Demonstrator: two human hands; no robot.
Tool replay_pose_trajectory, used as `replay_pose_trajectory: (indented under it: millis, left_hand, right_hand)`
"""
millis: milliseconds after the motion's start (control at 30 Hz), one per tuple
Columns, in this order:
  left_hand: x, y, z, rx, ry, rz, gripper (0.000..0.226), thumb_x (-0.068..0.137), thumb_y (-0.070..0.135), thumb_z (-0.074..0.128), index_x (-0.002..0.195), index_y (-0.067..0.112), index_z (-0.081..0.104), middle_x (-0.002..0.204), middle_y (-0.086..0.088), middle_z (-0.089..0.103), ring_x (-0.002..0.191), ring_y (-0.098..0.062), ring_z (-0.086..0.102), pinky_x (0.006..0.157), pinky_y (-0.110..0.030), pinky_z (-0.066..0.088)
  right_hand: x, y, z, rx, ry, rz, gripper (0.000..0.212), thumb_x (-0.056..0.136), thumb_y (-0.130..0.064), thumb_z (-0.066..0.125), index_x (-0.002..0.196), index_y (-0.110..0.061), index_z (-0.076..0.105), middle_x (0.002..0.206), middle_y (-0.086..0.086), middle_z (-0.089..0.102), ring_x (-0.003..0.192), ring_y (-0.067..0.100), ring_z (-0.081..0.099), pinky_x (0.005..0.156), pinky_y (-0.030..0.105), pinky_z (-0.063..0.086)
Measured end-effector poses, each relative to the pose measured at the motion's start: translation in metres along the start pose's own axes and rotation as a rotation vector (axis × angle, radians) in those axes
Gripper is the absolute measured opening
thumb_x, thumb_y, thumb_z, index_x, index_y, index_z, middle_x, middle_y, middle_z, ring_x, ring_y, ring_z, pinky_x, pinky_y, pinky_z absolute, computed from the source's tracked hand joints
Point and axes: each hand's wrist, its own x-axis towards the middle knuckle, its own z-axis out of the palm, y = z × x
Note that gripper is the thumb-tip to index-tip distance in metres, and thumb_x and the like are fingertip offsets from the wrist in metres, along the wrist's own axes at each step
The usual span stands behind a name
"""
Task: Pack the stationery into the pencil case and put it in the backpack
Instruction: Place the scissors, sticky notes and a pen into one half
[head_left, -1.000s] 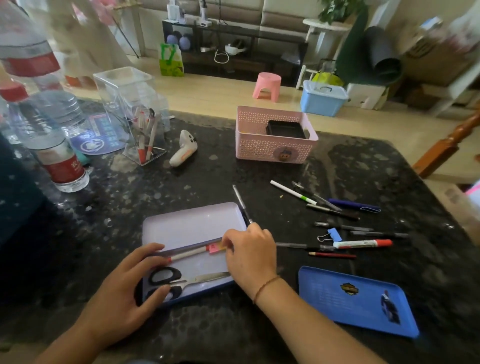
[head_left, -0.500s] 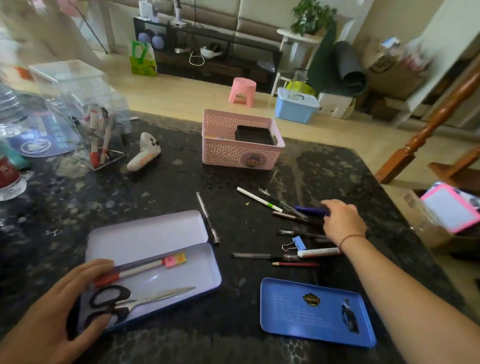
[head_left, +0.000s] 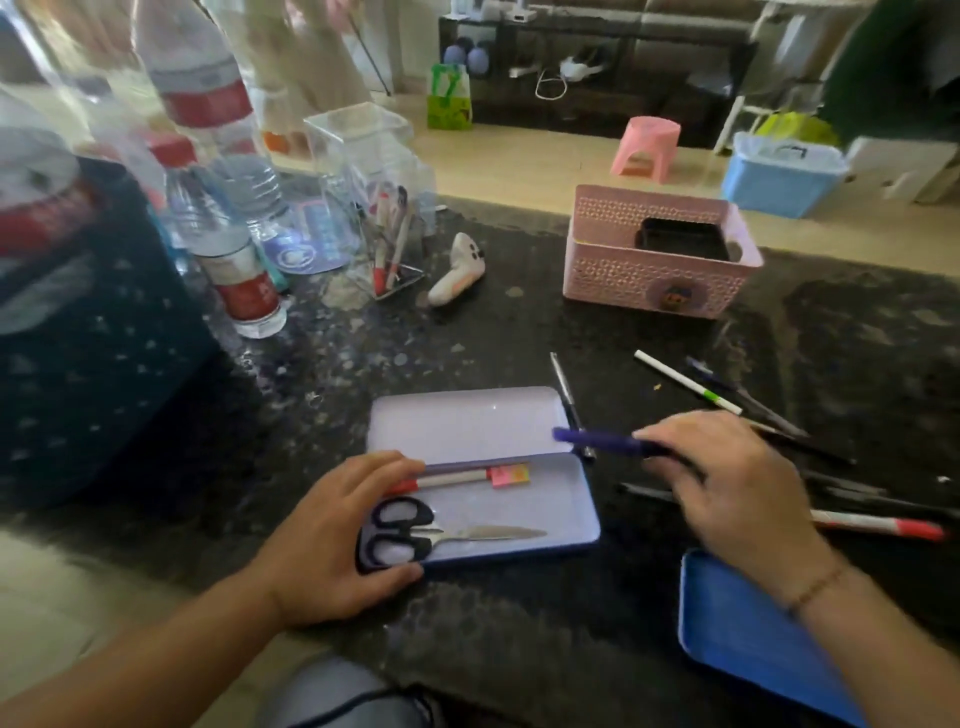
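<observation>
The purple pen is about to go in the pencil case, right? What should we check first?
1. Purple pen held: ok, the right hand grips it by one end.
2. Pencil case open: ok, its lid lies flat behind the tray.
3. Case steady: ok, the left hand holds its left end.
4. Room in the tray: ok, bare floor shows between the red-capped marker and the scissors.
5. Pen over the tray: not ok, it is above the lid's right edge.
6. Pen cap on: cannot tell, the picture is blurred.
</observation>
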Motion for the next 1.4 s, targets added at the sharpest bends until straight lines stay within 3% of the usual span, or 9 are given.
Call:
replay_pose_trajectory:
  millis: [133,233,367,533,667,800,967,1133,1400]
  left_hand:
    - [0.0,0.001,-0.001,0.001,-0.011,0.016,0.079,0.075,0.061,0.069,0.144,0.039,0.035,0.14,0.015,0.04,0.13,-0.005,0.042,0.11,-0.02,0.033]
    - [0.0,0.0,-0.002,-0.007,-0.032,0.029,0.074,0.077,0.06,0.068,0.143,0.042,0.04,0.141,0.01,0.042,0.129,-0.009,0.045,0.107,-0.03,0.039]
    - [-0.001,-0.003,-0.001,-0.005,-0.038,0.055,0.064,0.08,0.064,0.064,0.139,0.047,0.046,0.145,0.01,0.04,0.132,-0.006,0.04,0.109,-0.025,0.033]
    - [-0.001,-0.006,0.0,-0.019,-0.01,0.071,0.056,0.079,0.065,0.062,0.131,0.044,0.056,0.145,0.01,0.043,0.132,-0.004,0.041,0.11,-0.014,0.026]
    - [0.002,-0.007,0.003,-0.042,0.008,0.077,0.058,0.077,0.066,0.062,0.128,0.038,0.061,0.142,0.008,0.046,0.127,-0.009,0.048,0.108,-0.017,0.032]
    - [0.0,-0.009,0.005,-0.039,-0.008,0.05,0.06,0.076,0.068,0.062,0.129,0.041,0.058,0.143,0.011,0.045,0.127,-0.01,0.047,0.108,-0.018,0.031]
    - [0.0,-0.006,0.004,-0.013,-0.012,0.043,0.061,0.078,0.068,0.06,0.133,0.043,0.055,0.143,0.009,0.045,0.127,-0.012,0.048,0.106,-0.03,0.039]
    - [-0.001,-0.006,0.002,0.002,-0.026,0.033,0.062,0.078,0.067,0.061,0.135,0.045,0.051,0.144,0.01,0.043,0.128,-0.012,0.046,0.104,-0.035,0.041]
    - [-0.002,-0.007,0.003,-0.003,-0.016,0.033,0.064,0.078,0.066,0.061,0.137,0.043,0.05,0.144,0.01,0.043,0.13,-0.01,0.044,0.106,-0.033,0.037]
  right_hand:
    - [0.005,-0.064,0.044,0.004,-0.222,-0.099,0.026,0.067,-0.024,0.081,0.091,-0.025,0.071,0.079,-0.005,0.069,0.076,0.016,0.062,0.059,0.033,0.054]
    - [0.013,-0.077,0.06,0.004,-0.303,-0.027,0.012,0.08,-0.027,0.07,0.092,-0.023,0.071,0.086,-0.002,0.068,0.084,0.018,0.06,0.07,0.033,0.05]
    - [0.012,-0.078,0.072,0.045,-0.318,0.025,0.017,0.087,-0.028,0.06,0.1,-0.02,0.066,0.099,-0.002,0.063,0.097,0.018,0.053,0.081,0.031,0.047]
    - [0.007,-0.064,0.066,0.136,-0.242,-0.054,0.015,0.08,-0.026,0.065,0.092,-0.017,0.068,0.093,-0.001,0.065,0.091,0.017,0.055,0.08,0.029,0.048]
    - [-0.008,0.004,0.027,0.045,0.08,0.192,0.006,0.082,-0.021,0.066,0.087,-0.019,0.069,0.086,-0.001,0.069,0.087,0.019,0.059,0.077,0.031,0.048]
    - [-0.022,0.072,-0.005,-0.302,-0.145,0.732,0.021,0.086,-0.037,0.062,0.1,-0.023,0.066,0.099,0.003,0.068,0.097,0.025,0.059,0.076,0.036,0.051]
    - [-0.021,0.076,0.0,-0.485,-0.246,0.772,0.033,0.087,-0.045,0.057,0.112,-0.023,0.058,0.1,0.002,0.067,0.098,0.024,0.06,0.079,0.038,0.048]
    - [-0.016,0.071,0.008,-0.196,-0.148,0.908,0.028,0.084,-0.024,0.068,0.111,-0.017,0.064,0.096,0.005,0.069,0.088,0.022,0.06,0.084,0.038,0.05]
    - [0.009,-0.016,0.011,0.159,0.156,0.609,0.02,0.077,-0.015,0.075,0.095,-0.009,0.071,0.067,-0.006,0.063,0.063,0.011,0.057,0.071,0.022,0.041]
